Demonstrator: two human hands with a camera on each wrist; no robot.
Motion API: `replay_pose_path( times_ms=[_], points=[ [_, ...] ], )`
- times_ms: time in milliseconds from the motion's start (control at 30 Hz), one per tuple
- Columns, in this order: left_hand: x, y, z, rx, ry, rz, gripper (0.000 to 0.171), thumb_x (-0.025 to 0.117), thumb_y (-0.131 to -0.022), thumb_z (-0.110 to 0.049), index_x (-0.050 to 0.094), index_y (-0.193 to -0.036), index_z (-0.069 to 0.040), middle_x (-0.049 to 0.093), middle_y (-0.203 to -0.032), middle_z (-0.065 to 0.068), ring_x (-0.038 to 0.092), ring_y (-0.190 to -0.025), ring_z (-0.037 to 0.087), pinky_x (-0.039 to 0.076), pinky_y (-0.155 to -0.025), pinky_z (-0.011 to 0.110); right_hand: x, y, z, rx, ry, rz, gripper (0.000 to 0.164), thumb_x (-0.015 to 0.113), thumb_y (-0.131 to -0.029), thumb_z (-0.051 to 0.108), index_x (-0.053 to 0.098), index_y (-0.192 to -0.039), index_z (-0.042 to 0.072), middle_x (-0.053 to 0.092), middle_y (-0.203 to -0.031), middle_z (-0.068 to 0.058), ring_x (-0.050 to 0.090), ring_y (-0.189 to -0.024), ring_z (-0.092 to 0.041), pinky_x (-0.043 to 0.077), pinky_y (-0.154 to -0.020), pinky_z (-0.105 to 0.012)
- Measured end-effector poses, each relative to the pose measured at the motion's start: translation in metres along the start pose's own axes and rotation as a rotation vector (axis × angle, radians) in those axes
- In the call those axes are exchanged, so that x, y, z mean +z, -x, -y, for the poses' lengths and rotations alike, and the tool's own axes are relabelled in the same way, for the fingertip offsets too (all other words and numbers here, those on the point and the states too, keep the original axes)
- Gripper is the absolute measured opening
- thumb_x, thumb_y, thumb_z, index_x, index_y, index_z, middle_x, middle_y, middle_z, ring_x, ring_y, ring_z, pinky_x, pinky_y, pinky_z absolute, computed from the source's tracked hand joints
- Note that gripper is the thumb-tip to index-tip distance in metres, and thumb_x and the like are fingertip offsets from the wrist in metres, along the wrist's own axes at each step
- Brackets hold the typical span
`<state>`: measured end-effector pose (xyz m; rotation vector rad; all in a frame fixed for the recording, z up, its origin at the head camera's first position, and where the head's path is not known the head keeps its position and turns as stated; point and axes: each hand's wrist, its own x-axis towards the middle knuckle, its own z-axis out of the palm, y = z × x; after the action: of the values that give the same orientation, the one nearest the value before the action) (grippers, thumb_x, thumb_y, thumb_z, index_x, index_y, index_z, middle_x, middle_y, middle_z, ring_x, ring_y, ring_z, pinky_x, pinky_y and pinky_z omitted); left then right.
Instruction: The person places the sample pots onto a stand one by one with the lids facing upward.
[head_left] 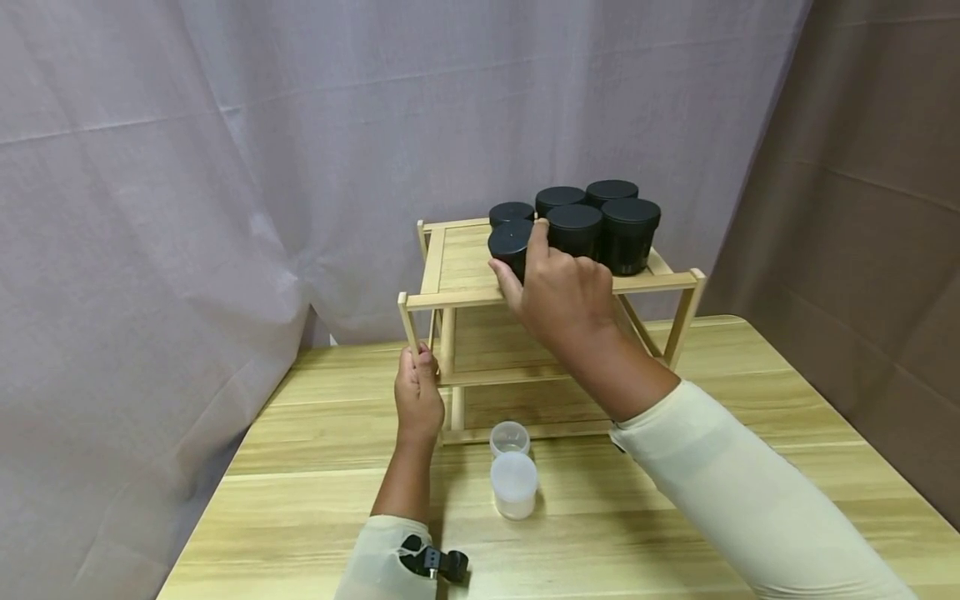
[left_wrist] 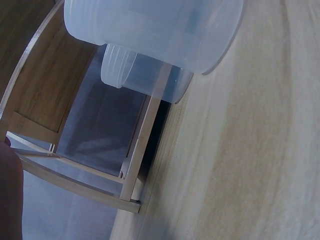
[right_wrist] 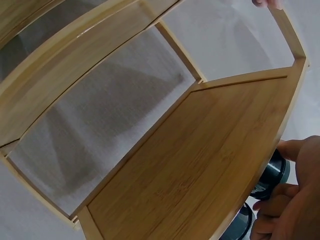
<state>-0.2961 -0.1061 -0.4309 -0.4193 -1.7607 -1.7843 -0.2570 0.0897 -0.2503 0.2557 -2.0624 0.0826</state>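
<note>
A light wooden tiered rack stands on the table, with several black lidded jars on its top tier. My right hand grips the front-left black jar, thumb on its left side and fingers on its right. From below, the right wrist view shows that jar between thumb and fingers at the top tier's edge. Lower down, my left hand holds the rack's front-left post. Only a sliver of the left hand appears in the left wrist view.
Two translucent plastic tubs stand on the table before the rack: a nearer tub and another tub just behind it. The wooden table reaches back to a grey curtain. A brown curtain hangs along the right.
</note>
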Motion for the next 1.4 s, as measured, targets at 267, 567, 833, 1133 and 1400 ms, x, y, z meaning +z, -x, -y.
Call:
replay_pose_path(
  times_ms=[267,567,833,1133,1400],
  points=[
    [-0.001,0.0,0.001,-0.009,-0.003,-0.001,0.039,0.041,-0.119,-0.024,0.05,-0.115,0.013,0.043,-0.078,-0.003,0.041,-0.07,0.006,0.036,-0.064,0.019,0.001,-0.001,0.0,0.001,-0.028,0.033,0.061,0.069,-0.107,0.043,0.066,-0.139,-0.009,0.073,-0.071,-0.019,0.065,-0.051,-0.036,0.051,-0.045,-0.049],
    [-0.002,-0.001,0.002,-0.01,0.017,0.007,0.034,0.041,-0.119,-0.022,0.05,-0.112,0.01,0.042,-0.077,-0.003,0.039,-0.069,0.006,0.035,-0.063,0.019,0.002,0.001,0.001,-0.008,-0.029,0.035,0.058,0.069,-0.107,0.039,0.064,-0.139,-0.008,0.07,-0.066,-0.016,0.064,-0.049,-0.036,0.051,-0.044,-0.049],
    [-0.004,-0.001,0.003,0.013,0.012,0.006,0.053,0.041,-0.118,-0.035,0.047,-0.114,0.017,0.042,-0.078,-0.003,0.04,-0.07,0.006,0.036,-0.064,0.019,0.0,0.004,0.001,-0.047,-0.025,-0.011,0.064,0.07,-0.106,0.041,0.06,-0.146,-0.009,0.059,-0.055,-0.01,0.05,-0.04,-0.024,0.039,-0.038,-0.038],
    [-0.005,-0.001,0.002,0.023,0.002,0.004,0.054,0.041,-0.117,-0.043,0.049,-0.109,0.009,0.042,-0.077,-0.003,0.039,-0.069,0.006,0.035,-0.063,0.019,-0.004,0.015,0.004,-0.098,-0.085,-0.114,0.067,0.074,-0.103,0.041,0.059,-0.143,-0.011,0.054,-0.052,-0.006,0.044,-0.037,-0.019,0.033,-0.036,-0.034],
    [-0.006,-0.001,0.0,0.004,0.007,0.007,0.053,0.041,-0.119,-0.035,0.048,-0.114,0.017,0.042,-0.078,-0.003,0.04,-0.07,0.006,0.036,-0.064,0.019,-0.004,0.033,0.004,-0.134,-0.193,-0.18,0.062,0.08,-0.098,0.036,0.058,-0.138,-0.006,0.044,-0.048,-0.003,0.034,-0.037,-0.015,0.024,-0.036,-0.029]
  ],
)
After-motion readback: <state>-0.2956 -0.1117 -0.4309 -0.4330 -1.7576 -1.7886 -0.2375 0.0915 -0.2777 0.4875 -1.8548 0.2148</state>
